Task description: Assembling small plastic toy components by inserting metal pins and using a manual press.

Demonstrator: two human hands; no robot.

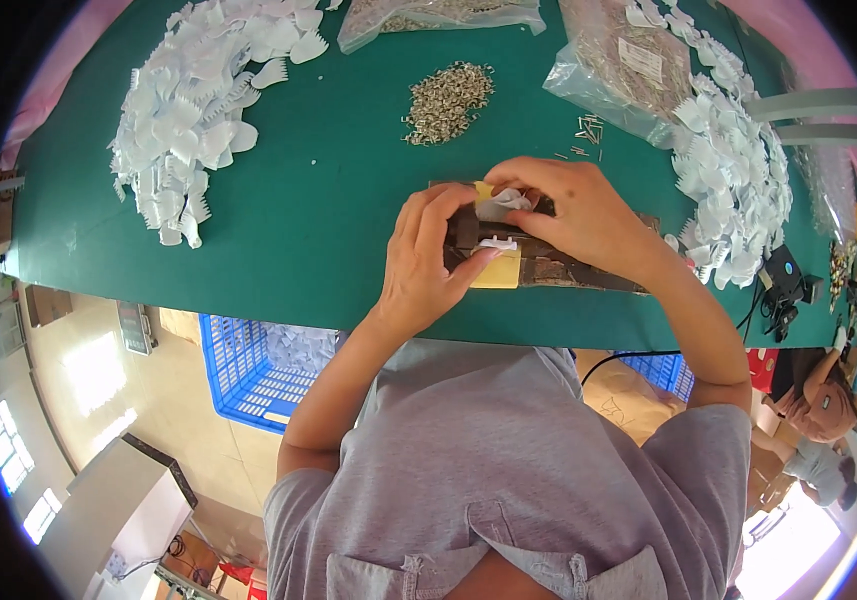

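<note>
Both hands meet over a brown-taped block (588, 272) with a yellow patch, lying near the front edge of the green table. My right hand (588, 212) is closed, thumb and fingers pinching a curved white plastic piece (505, 205). My left hand (423, 255) curls round the block's left end. Its thumb presses by a small white plastic part (498, 244) with short prongs, just above the yellow patch. Whether the two white parts are joined cannot be told, as the fingers cover the space between them.
Toothed white plastic pieces, like claw hair-clip halves, form a left heap (183, 120) and a right heap (733, 170). Beyond the block are a pile of small metal springs (448, 103), some thin pins (588, 128) and a clear bag (628, 70). A blue crate (238, 375) stands below, left.
</note>
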